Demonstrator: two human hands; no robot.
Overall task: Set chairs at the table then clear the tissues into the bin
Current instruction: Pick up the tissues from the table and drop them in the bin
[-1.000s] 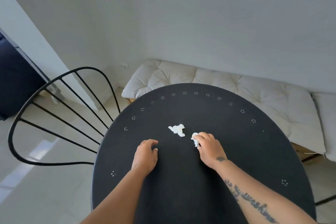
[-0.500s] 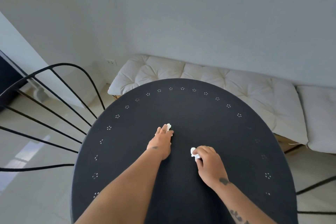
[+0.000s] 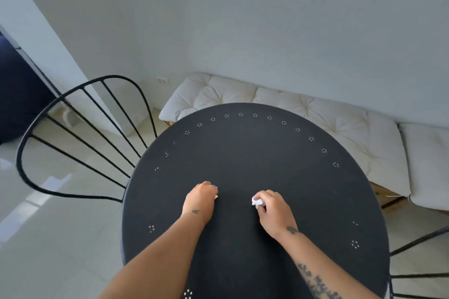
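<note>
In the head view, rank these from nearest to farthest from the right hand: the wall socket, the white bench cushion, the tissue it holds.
1. Tissue: pinched in the right hand, over the table.
2. White bench cushion: beyond the table's far edge.
3. Wall socket: low on the far wall, to the left.

I see through one head-worn wide-angle camera, looking forward and steeply down from close above the round black desk (image 3: 243, 153), toward a white wall (image 3: 243, 19).

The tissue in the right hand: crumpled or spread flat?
Crumpled: the tissue shows as a small white wad pinched in the right hand fingertips.
</note>
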